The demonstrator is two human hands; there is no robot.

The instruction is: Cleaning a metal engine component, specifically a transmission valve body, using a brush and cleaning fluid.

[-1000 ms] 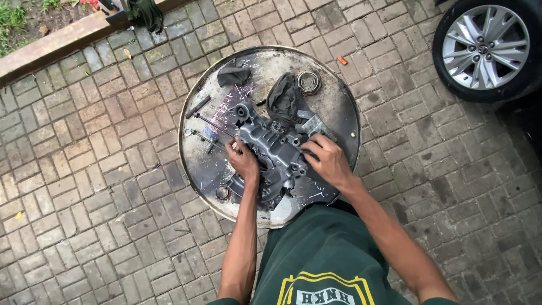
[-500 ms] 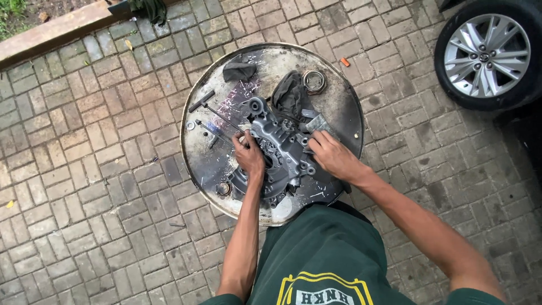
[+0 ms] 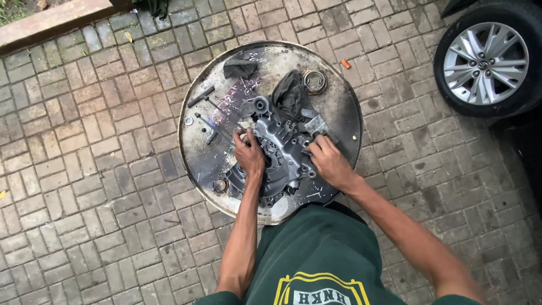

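Note:
A grey metal engine casing [image 3: 282, 148] lies flat on a round, worn metal drum top [image 3: 339, 107]. My left hand [image 3: 249, 155] rests on the casing's left side, fingers curled over its edge. My right hand [image 3: 327, 162] grips the casing's right edge, next to a small grey metal part [image 3: 317, 124] sticking out there. A dark rag [image 3: 289, 93] lies just beyond the casing.
On the drum top lie a second dark rag [image 3: 239, 66], a round bearing ring [image 3: 314, 81], a rod-like tool [image 3: 200, 96], a washer [image 3: 188, 120] and a small round part [image 3: 219, 185]. Brick paving surrounds it. A car wheel [image 3: 486, 59] stands at the upper right. A kerb [image 3: 51, 21] runs along the top left.
The view has shifted slightly. My left hand has stayed on the casing's left side, and my right hand has moved a little along its right edge.

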